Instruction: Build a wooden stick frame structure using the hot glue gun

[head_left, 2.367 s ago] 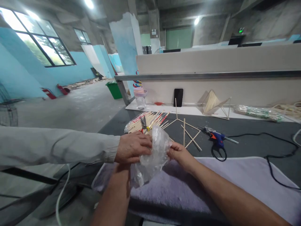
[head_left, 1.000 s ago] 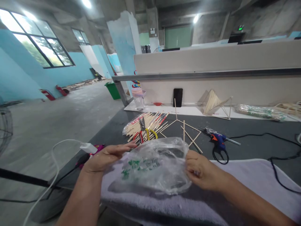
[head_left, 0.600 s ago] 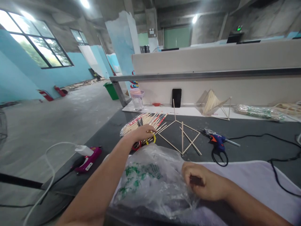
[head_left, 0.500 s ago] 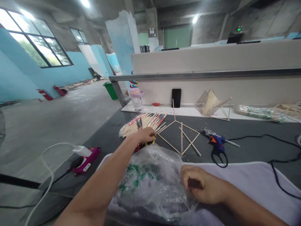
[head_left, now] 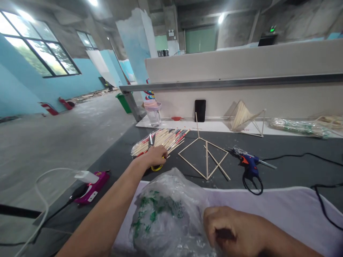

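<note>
My left hand [head_left: 156, 156] is closed over the scissors [head_left: 151, 140] beside the pile of bamboo sticks [head_left: 171, 137]. The metal blades point away from me, and a yellow-lined handle loop shows below my fingers. My right hand [head_left: 227, 228] is a fist gripping the edge of a crumpled clear plastic bag [head_left: 166, 217] with green print. This bag spreads in front of me over a pale cloth [head_left: 252, 200]; its contents cannot be made out. Ahead of it lies a stick frame [head_left: 191, 166] with one stick upright at its far corner and two loose-looking sticks across it.
A blue glue gun [head_left: 250, 166] with a black cord rests at the right. Along the back stand a cup [head_left: 153, 116], a black phone [head_left: 200, 110] and a stick model [head_left: 242, 117], with a wrapped stick bundle [head_left: 298, 127]. A magenta power strip [head_left: 93, 187] sits at the left edge.
My left hand and the scissors have shifted left, away from the stick frame. The plastic bag has bunched up, and my right hand has moved slightly nearer to me with it.
</note>
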The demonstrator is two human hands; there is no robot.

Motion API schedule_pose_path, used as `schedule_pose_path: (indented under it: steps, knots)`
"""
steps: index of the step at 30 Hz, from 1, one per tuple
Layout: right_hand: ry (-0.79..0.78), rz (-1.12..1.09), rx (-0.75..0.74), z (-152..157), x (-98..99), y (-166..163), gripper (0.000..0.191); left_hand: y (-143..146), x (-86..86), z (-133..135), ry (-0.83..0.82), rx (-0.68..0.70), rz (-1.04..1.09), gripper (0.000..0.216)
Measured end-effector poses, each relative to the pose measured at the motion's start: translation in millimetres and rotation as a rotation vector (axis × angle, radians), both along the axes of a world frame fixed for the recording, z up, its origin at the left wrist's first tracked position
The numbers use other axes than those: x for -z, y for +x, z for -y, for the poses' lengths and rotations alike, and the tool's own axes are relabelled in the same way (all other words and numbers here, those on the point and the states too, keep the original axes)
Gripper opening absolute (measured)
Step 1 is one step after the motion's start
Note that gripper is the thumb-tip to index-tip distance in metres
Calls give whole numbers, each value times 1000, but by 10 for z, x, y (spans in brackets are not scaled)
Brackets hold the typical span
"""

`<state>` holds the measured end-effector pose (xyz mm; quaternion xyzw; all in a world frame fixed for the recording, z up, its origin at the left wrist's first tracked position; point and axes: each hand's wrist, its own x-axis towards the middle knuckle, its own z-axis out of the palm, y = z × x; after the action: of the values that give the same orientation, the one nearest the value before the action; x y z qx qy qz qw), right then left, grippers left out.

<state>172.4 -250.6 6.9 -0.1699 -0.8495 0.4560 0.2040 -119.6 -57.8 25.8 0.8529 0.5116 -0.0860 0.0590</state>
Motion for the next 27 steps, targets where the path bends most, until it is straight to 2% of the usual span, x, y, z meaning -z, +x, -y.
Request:
schedule_pose_path:
  steps: [3, 6, 12, 14, 16, 19, 22, 24, 27]
  knots:
    - [0, 10, 10, -13, 14, 10, 36, 15, -50, 50, 23, 35, 56, 24]
    - [6, 2, 31, -39, 33, 22, 36, 109, -77, 89, 63, 43, 22, 18]
    - [8, -46, 99, -97, 36, 31, 29, 356, 8, -5, 107, 26, -116, 20]
    - [-10, -84, 135, -115, 29, 41, 27, 367, -36, -23, 110, 26, -125, 15]
    - [-47, -126, 183, -133, 25, 55, 25, 334, -173, 28, 121, -13, -29, 15]
    - [-111, -195, 286, -162, 31, 69, 18, 268, -502, 311, 72, -30, 321, 22]
    - [-135, -261, 388, -190, 53, 66, 9, 282, -764, 800, -8, 112, 480, 22]
    - [-121, -294, 439, -199, 62, 61, 6, 350, -780, 1116, -107, 228, 474, 19]
    - [-92, -326, 460, -193, 54, 69, 2, 454, -565, 1369, -138, 270, 364, 17]
